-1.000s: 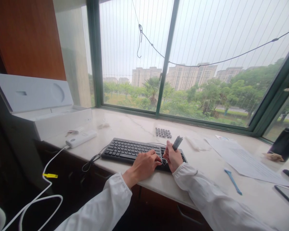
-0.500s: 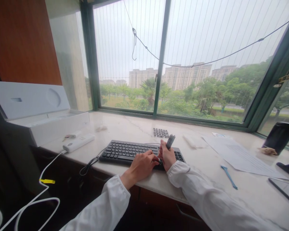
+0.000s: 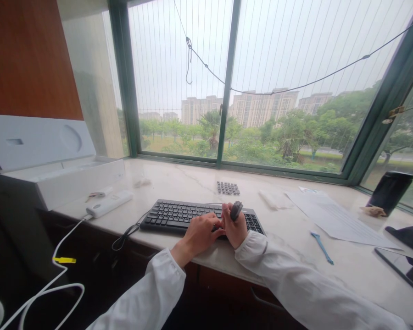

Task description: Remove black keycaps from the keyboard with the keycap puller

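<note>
A black keyboard (image 3: 179, 214) lies on the pale marble sill. My right hand (image 3: 234, 229) is closed around a small dark grey tool (image 3: 236, 210), whose upper end sticks up above my fingers. It hovers over the right part of the keyboard. My left hand (image 3: 201, 231) rests with curled fingers on the keys just left of it, fingertips touching the right hand. A grid of loose dark keycaps (image 3: 227, 188) lies behind the keyboard.
An open white box (image 3: 60, 176) and a white power strip (image 3: 108, 203) with cable stand at the left. Papers (image 3: 333, 220), a blue tool (image 3: 321, 247), a black cup (image 3: 388, 192) and a phone (image 3: 404, 270) lie at the right. The window is behind.
My right hand lowered the grey tool toward the keyboard and tilted it flatter. Both hands drew closer together. The view shifted slightly right.
</note>
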The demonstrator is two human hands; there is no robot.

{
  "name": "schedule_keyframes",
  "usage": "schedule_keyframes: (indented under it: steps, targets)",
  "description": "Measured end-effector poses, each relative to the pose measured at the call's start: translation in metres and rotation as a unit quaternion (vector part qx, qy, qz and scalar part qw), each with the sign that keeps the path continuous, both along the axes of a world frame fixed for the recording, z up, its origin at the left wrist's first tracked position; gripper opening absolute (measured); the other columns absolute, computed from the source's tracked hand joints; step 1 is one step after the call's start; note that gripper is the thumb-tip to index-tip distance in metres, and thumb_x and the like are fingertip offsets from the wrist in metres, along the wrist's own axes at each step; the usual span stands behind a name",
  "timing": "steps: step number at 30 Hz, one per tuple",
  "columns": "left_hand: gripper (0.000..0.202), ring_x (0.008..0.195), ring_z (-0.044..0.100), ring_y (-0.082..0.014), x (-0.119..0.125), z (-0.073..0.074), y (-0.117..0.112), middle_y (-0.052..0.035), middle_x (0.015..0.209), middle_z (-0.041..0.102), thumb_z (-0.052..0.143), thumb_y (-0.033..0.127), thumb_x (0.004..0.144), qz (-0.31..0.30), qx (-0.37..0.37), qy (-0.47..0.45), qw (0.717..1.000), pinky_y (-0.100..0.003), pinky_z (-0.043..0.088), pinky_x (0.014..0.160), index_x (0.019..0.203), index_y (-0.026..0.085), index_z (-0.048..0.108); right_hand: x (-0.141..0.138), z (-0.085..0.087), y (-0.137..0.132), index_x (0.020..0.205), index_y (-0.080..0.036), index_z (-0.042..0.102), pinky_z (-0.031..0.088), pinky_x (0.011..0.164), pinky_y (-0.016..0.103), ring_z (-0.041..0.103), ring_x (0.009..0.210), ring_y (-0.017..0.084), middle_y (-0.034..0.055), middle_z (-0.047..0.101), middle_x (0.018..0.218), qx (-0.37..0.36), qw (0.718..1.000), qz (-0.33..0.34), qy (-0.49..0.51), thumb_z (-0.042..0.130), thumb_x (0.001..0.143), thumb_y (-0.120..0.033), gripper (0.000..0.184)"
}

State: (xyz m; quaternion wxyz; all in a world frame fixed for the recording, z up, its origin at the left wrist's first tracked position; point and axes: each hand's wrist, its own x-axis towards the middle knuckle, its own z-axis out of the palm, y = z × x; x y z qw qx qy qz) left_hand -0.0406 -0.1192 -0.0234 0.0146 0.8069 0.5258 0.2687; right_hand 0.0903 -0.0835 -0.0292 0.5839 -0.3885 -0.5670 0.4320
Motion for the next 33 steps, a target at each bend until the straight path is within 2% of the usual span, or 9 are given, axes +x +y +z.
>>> schedule_keyframes:
  steps: [3,5,7,10,14,20,23,26,33]
  targets:
    - [0.022,0.085,0.061,-0.0173,0.001,0.0,0.0,-0.0011,0.096,0.064,0.057,0.044,0.085,-0.001,-0.007,0.001,1.0,-0.026,0.043,0.072,0.09,0.025,0.067,0.001,-0.003,-0.001,0.06,-0.021,0.049,0.034,0.043,0.026,0.043,0.044,0.012,-0.0022,0.046,0.047,0.119,0.992,-0.029,-0.041,0.055,0.082,-0.056,0.041]
    - [0.022,0.086,0.061,-0.0171,0.001,0.001,-0.001,-0.0015,0.097,0.064,0.056,0.042,0.086,0.001,-0.014,0.004,1.0,-0.026,0.043,0.074,0.091,0.024,0.067,0.002,-0.005,-0.004,0.062,-0.021,0.047,0.035,0.045,0.025,0.043,0.044,0.011,-0.0027,0.047,0.048,0.183,0.981,-0.026,-0.064,0.051,0.086,-0.051,0.039]
    - [0.02,0.088,0.061,-0.0171,0.002,0.001,-0.001,-0.0013,0.098,0.064,0.055,0.04,0.087,0.004,-0.013,0.009,1.0,-0.026,0.044,0.075,0.091,0.024,0.067,0.003,-0.006,-0.006,0.062,-0.02,0.046,0.036,0.047,0.024,0.044,0.046,0.01,-0.0027,0.048,0.05,0.224,0.97,-0.015,-0.087,0.05,0.089,-0.046,0.038]
    - [0.022,0.086,0.062,-0.0174,0.003,0.001,-0.001,0.0002,0.098,0.064,0.054,0.042,0.088,0.007,-0.004,0.017,1.0,-0.027,0.045,0.074,0.094,0.025,0.065,0.008,-0.003,-0.006,0.062,-0.02,0.045,0.034,0.046,0.024,0.043,0.046,0.01,-0.0026,0.048,0.05,0.243,0.965,-0.025,-0.1,0.048,0.09,-0.045,0.038]
    - [0.028,0.081,0.063,-0.0176,0.005,0.0,-0.003,-0.0003,0.101,0.063,0.049,0.049,0.089,0.01,-0.002,0.038,0.999,-0.028,0.046,0.071,0.098,0.027,0.065,0.013,0.003,0.006,0.062,-0.02,0.044,0.03,0.042,0.023,0.038,0.044,0.009,-0.0037,0.043,0.048,0.204,0.976,-0.046,-0.063,0.05,0.088,-0.05,0.04]
    - [0.035,0.078,0.063,-0.0181,0.008,0.004,-0.007,-0.0049,0.103,0.06,0.038,0.047,0.093,0.007,0.002,0.087,0.996,-0.029,0.047,0.066,0.102,0.023,0.062,0.01,0.007,0.024,0.061,-0.021,0.04,0.022,0.035,0.022,0.029,0.034,0.006,-0.0084,0.033,0.042,0.064,0.996,0.039,0.051,0.057,0.081,-0.055,0.043]
    - [0.031,0.077,0.063,-0.0193,0.011,0.008,-0.006,-0.0071,0.102,0.059,0.039,0.042,0.094,0.008,0.003,0.122,0.992,-0.03,0.048,0.065,0.102,0.02,0.06,0.008,0.008,0.029,0.059,-0.021,0.037,0.018,0.033,0.021,0.024,0.033,0.005,-0.0098,0.03,0.041,-0.016,0.99,0.072,0.119,0.065,0.075,-0.054,0.045]
    - [0.029,0.077,0.064,-0.0207,0.014,0.009,-0.005,-0.0081,0.101,0.059,0.04,0.039,0.094,0.013,-0.001,0.15,0.989,-0.031,0.049,0.064,0.102,0.018,0.059,0.008,0.009,0.031,0.058,-0.021,0.037,0.014,0.032,0.02,0.018,0.033,0.004,-0.0114,0.024,0.04,-0.068,0.977,0.079,0.185,0.069,0.071,-0.05,0.045]
    - [0.027,0.083,0.065,-0.0203,0.011,0.004,-0.004,-0.0037,0.102,0.061,0.045,0.044,0.092,0.034,-0.015,0.091,0.995,-0.03,0.048,0.068,0.101,0.024,0.061,0.007,0.012,0.028,0.056,-0.021,0.036,0.013,0.032,0.019,0.016,0.034,0.003,-0.0121,0.021,0.041,-0.116,0.954,0.056,0.27,0.069,0.074,-0.041,0.043]
